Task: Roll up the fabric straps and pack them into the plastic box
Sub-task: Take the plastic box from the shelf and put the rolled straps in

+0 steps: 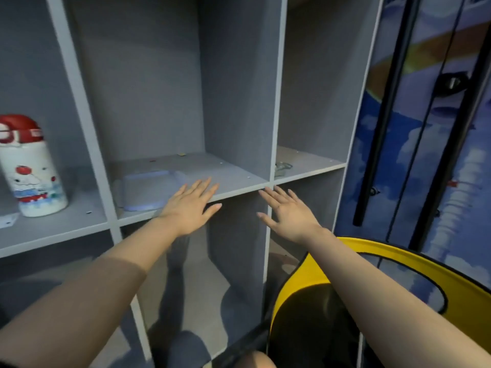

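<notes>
Bare flat hands (190, 208), translucent box (148, 189)

Grey shelf (236, 193); white bottle (34, 179) (red cap).

view: single head camera, wide-angle
position: at the person's head, close before the grey shelf unit (275, 102)
facing: forward and down, along both outstretched forearms
shared: no second view
</notes>
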The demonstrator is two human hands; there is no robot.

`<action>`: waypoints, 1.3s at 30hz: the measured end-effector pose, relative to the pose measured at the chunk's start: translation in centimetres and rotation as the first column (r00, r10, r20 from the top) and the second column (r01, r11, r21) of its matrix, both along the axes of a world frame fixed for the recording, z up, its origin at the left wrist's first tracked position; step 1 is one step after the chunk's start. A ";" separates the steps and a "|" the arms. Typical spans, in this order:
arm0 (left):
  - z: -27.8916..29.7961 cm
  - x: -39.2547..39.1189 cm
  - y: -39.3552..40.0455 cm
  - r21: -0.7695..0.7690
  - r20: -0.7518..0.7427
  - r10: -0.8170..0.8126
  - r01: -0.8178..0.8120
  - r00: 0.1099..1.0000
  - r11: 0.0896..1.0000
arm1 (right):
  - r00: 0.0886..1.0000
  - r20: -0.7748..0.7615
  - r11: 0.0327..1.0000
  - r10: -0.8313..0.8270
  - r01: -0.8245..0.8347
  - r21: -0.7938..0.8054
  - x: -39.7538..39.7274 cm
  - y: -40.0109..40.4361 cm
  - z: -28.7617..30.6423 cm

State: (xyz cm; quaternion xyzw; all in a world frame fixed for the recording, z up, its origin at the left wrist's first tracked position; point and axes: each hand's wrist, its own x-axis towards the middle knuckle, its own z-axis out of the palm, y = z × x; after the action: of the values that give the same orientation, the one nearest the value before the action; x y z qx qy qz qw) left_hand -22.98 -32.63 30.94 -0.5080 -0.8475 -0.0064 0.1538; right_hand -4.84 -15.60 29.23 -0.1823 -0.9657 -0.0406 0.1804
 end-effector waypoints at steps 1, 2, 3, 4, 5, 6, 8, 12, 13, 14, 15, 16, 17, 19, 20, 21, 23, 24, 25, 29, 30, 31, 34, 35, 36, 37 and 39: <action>0.3 -0.9 -0.8 -0.006 0.001 0.029 -0.029 1.000 1.000 | 1.000 0.002 1.000 0.024 -0.024 -0.005 -1.3 -0.6 0.4; 0.6 -1.7 -1.6 -0.014 -0.003 0.056 -0.056 0.998 0.998 | 0.999 0.004 0.999 0.043 -0.043 -0.011 -2.4 -1.1 0.8; 0.8 -2.4 -2.3 -0.024 -0.012 0.082 -0.083 0.997 0.996 | 0.998 0.005 0.998 0.057 -0.057 -0.017 -3.6 -1.6 1.0; 1.0 -3.2 -3.0 -0.033 -0.017 0.107 -0.107 0.994 0.994 | 0.998 0.013 0.997 0.069 -0.069 -0.023 -4.8 -2.0 1.2; 1.1 -3.9 -3.7 -0.041 -0.011 0.129 -0.130 0.992 0.991 | 0.996 0.023 0.996 0.082 -0.081 -0.030 -6.0 -2.5 1.4; 1.1 -4.4 -4.1 -0.052 0.001 0.148 -0.148 0.989 0.988 | 0.995 0.038 0.995 0.090 -0.089 -0.040 -6.7 -2.8 1.5; 1.2 -5.6 -5.5 -0.075 0.055 0.216 -0.211 0.975 0.975 | 0.991 0.061 0.992 0.121 -0.118 -0.054 -9.0 -3.6 1.7; 1.1 -7.2 -6.4 -0.133 0.154 0.311 -0.292 0.938 0.947 | 0.980 0.082 0.982 0.183 -0.178 -0.065 -13.2 -5.4 1.8; 1.0 -7.3 -6.3 -0.155 0.159 0.323 -0.300 0.933 0.941 | 0.976 0.089 0.979 0.199 -0.193 -0.067 -14.2 -5.8 1.6; 0.8 -7.3 -6.2 -0.185 0.152 0.338 -0.309 0.929 0.933 | 0.972 0.100 0.976 0.211 -0.205 -0.071 -15.1 -6.2 1.4; 0.6 -7.3 -6.1 -0.221 0.130 0.349 -0.317 0.928 0.923 | 0.969 0.114 0.974 0.221 -0.214 -0.075 -15.8 -6.5 1.1; 0.5 -7.4 -6.0 -0.252 0.103 0.355 -0.320 0.929 0.913 | 0.965 0.130 0.972 0.229 -0.221 -0.076 -16.4 -6.7 0.9; 0.3 -7.5 -6.0 -0.269 0.081 0.354 -0.321 0.932 0.908 | 0.961 0.148 0.971 0.234 -0.226 -0.072 -16.9 -6.9 0.6; 0.2 -7.8 -6.2 -0.256 0.032 0.327 -0.308 0.945 0.916 | 0.956 0.170 0.971 0.239 -0.232 -0.061 -17.5 -7.1 0.0; 0.2 -7.9 -6.2 -0.242 0.002 0.306 -0.297 0.952 0.924 | 0.956 0.169 0.970 0.240 -0.233 -0.064 -17.7 -7.2 -0.3; 0.2 -8.0 -6.3 -0.232 -0.025 0.290 -0.288 0.957 0.929 | 0.958 0.154 0.970 0.241 -0.232 -0.072 -17.8 -7.2 -0.5; 0.1 -8.1 -6.5 -0.215 -0.069 0.267 -0.276 0.961 0.937 | 0.966 0.096 0.969 0.242 -0.235 -0.078 -17.9 -7.1 -0.7; 0.1 -8.1 -6.5 -0.201 -0.088 0.256 -0.268 0.963 0.942 | 0.968 0.061 0.969 0.242 -0.238 -0.069 -17.8 -7.1 -0.7; 0.0 -8.1 -6.6 -0.182 -0.107 0.241 -0.257 0.965 0.949 | 0.971 0.022 0.970 0.240 -0.238 -0.050 -17.7 -7.1 -0.7; -0.5 -8.4 -7.3 -0.099 -0.137 0.133 -0.147 0.982 0.984 | 0.980 -0.090 0.984 0.177 -0.173 0.053 -16.4 -6.8 -0.4; -0.6 -8.5 -7.4 -0.084 -0.123 0.108 -0.119 0.986 0.989 | 0.981 -0.098 0.984 0.169 -0.162 0.075 -16.0 -6.6 -0.5; -0.7 -8.5 -7.6 -0.071 -0.108 0.085 -0.093 0.991 0.993 | 0.980 -0.105 0.983 0.169 -0.160 0.091 -15.6 -6.3 -0.6; -0.9 -8.3 -7.9 0.010 -0.027 0.074 -0.073 0.997 0.997 | 0.973 -0.163 0.984 0.161 -0.145 0.104 -13.8 -5.0 -1.2; -0.9 -8.1 -7.8 0.058 0.026 0.087 -0.089 0.996 0.994 | 0.970 -0.194 0.986 0.149 -0.131 0.101 -13.1 -4.5 -1.5; -1.0 -7.9 -7.7 0.103 0.081 0.097 -0.105 0.992 0.989 | 0.967 -0.216 0.989 0.137 -0.119 0.093 -12.3 -3.9 -1.8; -1.0 -7.7 -7.4 0.137 0.122 0.095 -0.112 0.988 0.984 | 0.967 -0.223 0.990 0.126 -0.110 0.084 -11.6 -3.3 -2.2; -1.1 -7.2 -6.7 0.172 0.148 0.068 -0.093 0.987 0.981 | 0.967 -0.230 0.993 0.111 -0.098 0.065 -10.0 -2.4 -2.6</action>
State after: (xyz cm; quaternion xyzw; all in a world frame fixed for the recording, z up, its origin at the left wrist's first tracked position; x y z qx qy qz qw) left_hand -30.16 -39.32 29.83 -0.4558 -0.8721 -0.1119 0.1381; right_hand -14.84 -17.98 26.67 -0.1298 -0.9447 -0.0350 0.2992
